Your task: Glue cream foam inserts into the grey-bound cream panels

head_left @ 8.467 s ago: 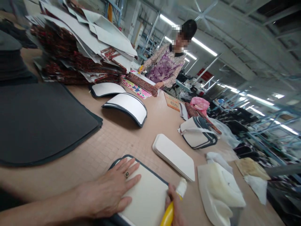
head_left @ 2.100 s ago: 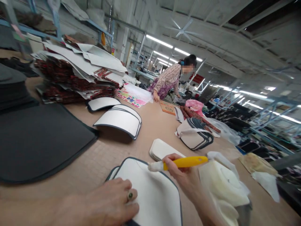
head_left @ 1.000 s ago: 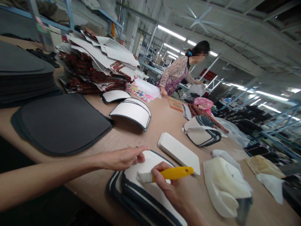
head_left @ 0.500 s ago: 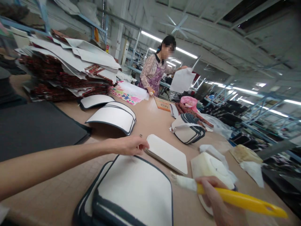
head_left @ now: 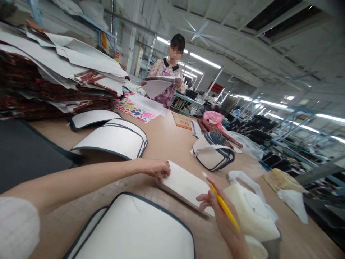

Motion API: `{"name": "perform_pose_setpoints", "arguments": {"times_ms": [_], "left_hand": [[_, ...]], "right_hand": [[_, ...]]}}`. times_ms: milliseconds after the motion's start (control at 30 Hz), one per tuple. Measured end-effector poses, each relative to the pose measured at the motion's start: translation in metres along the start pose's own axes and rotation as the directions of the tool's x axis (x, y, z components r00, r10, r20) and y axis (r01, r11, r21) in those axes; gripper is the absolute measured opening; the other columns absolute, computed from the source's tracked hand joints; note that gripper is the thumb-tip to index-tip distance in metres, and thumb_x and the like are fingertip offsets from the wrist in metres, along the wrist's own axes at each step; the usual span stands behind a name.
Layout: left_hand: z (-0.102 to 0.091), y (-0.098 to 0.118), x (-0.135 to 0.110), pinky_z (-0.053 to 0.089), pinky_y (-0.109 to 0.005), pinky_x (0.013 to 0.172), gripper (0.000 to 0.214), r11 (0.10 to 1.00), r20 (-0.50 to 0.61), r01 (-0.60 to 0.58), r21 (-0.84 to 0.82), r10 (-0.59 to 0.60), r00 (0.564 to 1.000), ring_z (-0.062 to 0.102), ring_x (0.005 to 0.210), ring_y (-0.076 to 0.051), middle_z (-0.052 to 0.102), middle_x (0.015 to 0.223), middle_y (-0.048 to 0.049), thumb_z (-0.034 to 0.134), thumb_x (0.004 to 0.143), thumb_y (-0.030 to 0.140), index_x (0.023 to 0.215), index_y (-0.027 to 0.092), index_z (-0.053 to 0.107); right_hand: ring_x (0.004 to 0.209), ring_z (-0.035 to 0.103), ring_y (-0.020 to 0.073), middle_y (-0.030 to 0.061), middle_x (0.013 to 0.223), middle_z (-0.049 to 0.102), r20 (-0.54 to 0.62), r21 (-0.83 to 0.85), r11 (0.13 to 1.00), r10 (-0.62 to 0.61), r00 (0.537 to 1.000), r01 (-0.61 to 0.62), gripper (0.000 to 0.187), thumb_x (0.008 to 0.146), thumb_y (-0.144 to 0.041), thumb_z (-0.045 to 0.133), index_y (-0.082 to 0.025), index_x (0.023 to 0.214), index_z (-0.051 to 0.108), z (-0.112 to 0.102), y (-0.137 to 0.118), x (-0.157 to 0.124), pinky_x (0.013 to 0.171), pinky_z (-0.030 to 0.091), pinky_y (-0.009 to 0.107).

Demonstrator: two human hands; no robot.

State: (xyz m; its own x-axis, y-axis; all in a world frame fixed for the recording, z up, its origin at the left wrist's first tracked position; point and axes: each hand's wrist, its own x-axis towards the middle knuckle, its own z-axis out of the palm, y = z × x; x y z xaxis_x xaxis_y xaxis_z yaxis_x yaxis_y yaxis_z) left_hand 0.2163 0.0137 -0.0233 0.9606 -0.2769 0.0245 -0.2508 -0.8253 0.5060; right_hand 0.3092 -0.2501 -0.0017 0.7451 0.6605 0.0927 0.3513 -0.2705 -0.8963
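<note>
My left hand (head_left: 156, 169), fingers curled together, rests at the left end of a stack of white boards with rounded corners (head_left: 185, 181). Whether a sheet is pinched there I cannot tell. In my right hand (head_left: 219, 208) is a paintbrush with a yellow handle (head_left: 225, 208), its bristle end pointing up and away. The fingertips of that hand reach over the right end of the stack. Closer to me lies a pile of larger white panels with dark edges (head_left: 142, 226). A whitish plastic container (head_left: 249, 210) stands to the right of my right hand.
Curved white panels (head_left: 115, 138) lie at the left, a bundle of similar pieces (head_left: 214, 153) beyond the boards. A tall stack of sheets (head_left: 61, 75) and dark material (head_left: 29, 151) fill the left side. Across the table (head_left: 161, 138), a person (head_left: 167, 68) handles white sheets.
My right hand has moved left to the stack of boards, and the brush now tilts upward. The stack has shifted slightly towards me. The person opposite has turned and brought the sheets in front of their body.
</note>
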Motion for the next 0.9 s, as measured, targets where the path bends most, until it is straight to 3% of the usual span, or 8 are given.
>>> {"name": "perform_pose_setpoints", "arguments": {"times_ms": [133, 267, 367, 567, 667, 767, 833, 900], "left_hand": [[-0.003, -0.001, 0.002, 0.036, -0.021, 0.062, 0.021, 0.999, 0.004, -0.021, -0.045, 0.021, 1.000, 0.048, 0.068, -0.014, 0.051, 0.072, 0.0022, 0.075, 0.064, 0.007, 0.074, 0.016, 0.059], [-0.003, -0.002, 0.000, 0.036, -0.022, 0.064, 0.021, 0.996, 0.007, -0.049, -0.073, 0.049, 0.999, 0.048, 0.072, -0.015, 0.053, 0.075, 0.0016, 0.074, 0.063, 0.005, 0.070, 0.016, 0.058], [-0.005, -0.004, 0.001, 0.037, -0.021, 0.061, 0.019, 0.993, 0.008, -0.064, -0.101, 0.065, 0.998, 0.048, 0.067, -0.013, 0.052, 0.072, 0.0021, 0.070, 0.065, 0.001, 0.067, 0.016, 0.058], [-0.006, -0.004, 0.001, 0.037, -0.020, 0.059, 0.019, 0.988, -0.009, -0.096, -0.121, 0.096, 0.995, 0.047, 0.062, -0.012, 0.052, 0.065, 0.0027, 0.069, 0.065, 0.000, 0.061, 0.016, 0.059], [0.003, -0.006, -0.001, 0.036, -0.021, 0.060, 0.021, 0.992, -0.086, -0.080, -0.094, 0.072, 0.994, 0.046, 0.061, -0.012, 0.050, 0.062, 0.0034, 0.061, 0.066, -0.003, 0.060, 0.016, 0.055], [0.004, -0.010, 0.001, 0.034, -0.021, 0.055, 0.019, 0.997, -0.224, -0.026, -0.069, 0.010, 0.974, 0.043, 0.057, -0.011, 0.046, 0.059, 0.0044, 0.056, 0.067, -0.003, 0.064, 0.016, 0.052], [-0.009, -0.008, 0.005, 0.033, -0.021, 0.054, 0.015, 0.998, -0.351, 0.021, -0.064, -0.042, 0.935, 0.042, 0.057, -0.011, 0.045, 0.060, 0.0045, 0.053, 0.071, 0.001, 0.069, 0.015, 0.051], [-0.035, 0.005, 0.005, 0.033, -0.021, 0.054, 0.010, 0.995, -0.495, 0.068, -0.071, -0.095, 0.864, 0.042, 0.059, -0.011, 0.044, 0.063, 0.0040, 0.049, 0.077, 0.005, 0.074, 0.015, 0.050]], "right_hand": [[0.066, 0.063, 0.0159, 0.0032, 0.077, 0.066, 0.010, -0.088, 0.991, -0.098, 0.995, 0.098, 0.047, 0.082, -0.053, 0.048, -0.021, 0.116, 0.054, 0.010, 0.022, 0.004, 0.068, 0.049, 0.029], [0.084, 0.063, 0.0190, 0.0071, 0.099, 0.067, 0.162, -0.250, 0.940, -0.197, 0.967, 0.234, 0.042, 0.075, -0.042, 0.061, -0.024, 0.113, 0.058, 0.005, 0.046, 0.011, 0.077, 0.050, 0.033], [0.084, 0.064, 0.0192, 0.0070, 0.101, 0.067, 0.223, -0.304, 0.920, -0.184, 0.957, 0.247, 0.040, 0.075, -0.035, 0.061, -0.024, 0.113, 0.058, -0.001, 0.055, 0.014, 0.078, 0.050, 0.034], [0.076, 0.064, 0.0194, 0.0064, 0.095, 0.068, 0.172, -0.327, 0.914, -0.192, 0.966, 0.240, 0.038, 0.073, -0.036, 0.061, -0.023, 0.108, 0.060, 0.003, 0.062, 0.015, 0.072, 0.050, 0.034], [0.080, 0.063, 0.0207, 0.0062, 0.096, 0.067, 0.170, -0.389, 0.879, -0.224, 0.960, 0.274, 0.041, 0.072, -0.035, 0.059, -0.024, 0.111, 0.058, 0.006, 0.068, 0.016, 0.072, 0.049, 0.033], [0.084, 0.062, 0.0232, 0.0078, 0.092, 0.066, 0.164, -0.567, 0.747, -0.312, 0.936, 0.348, 0.043, 0.075, -0.025, 0.048, -0.022, 0.117, 0.056, 0.000, 0.072, 0.021, 0.075, 0.047, 0.037], [0.079, 0.060, 0.0247, 0.0092, 0.083, 0.065, 0.129, -0.712, 0.617, -0.355, 0.926, 0.336, 0.046, 0.077, -0.016, 0.037, -0.019, 0.118, 0.056, -0.011, 0.065, 0.027, 0.075, 0.044, 0.040], [0.072, 0.058, 0.0255, 0.0088, 0.074, 0.063, 0.042, -0.786, 0.557, -0.384, 0.922, 0.268, 0.044, 0.079, -0.017, 0.034, -0.018, 0.116, 0.058, -0.024, 0.043, 0.029, 0.071, 0.043, 0.041]]}}
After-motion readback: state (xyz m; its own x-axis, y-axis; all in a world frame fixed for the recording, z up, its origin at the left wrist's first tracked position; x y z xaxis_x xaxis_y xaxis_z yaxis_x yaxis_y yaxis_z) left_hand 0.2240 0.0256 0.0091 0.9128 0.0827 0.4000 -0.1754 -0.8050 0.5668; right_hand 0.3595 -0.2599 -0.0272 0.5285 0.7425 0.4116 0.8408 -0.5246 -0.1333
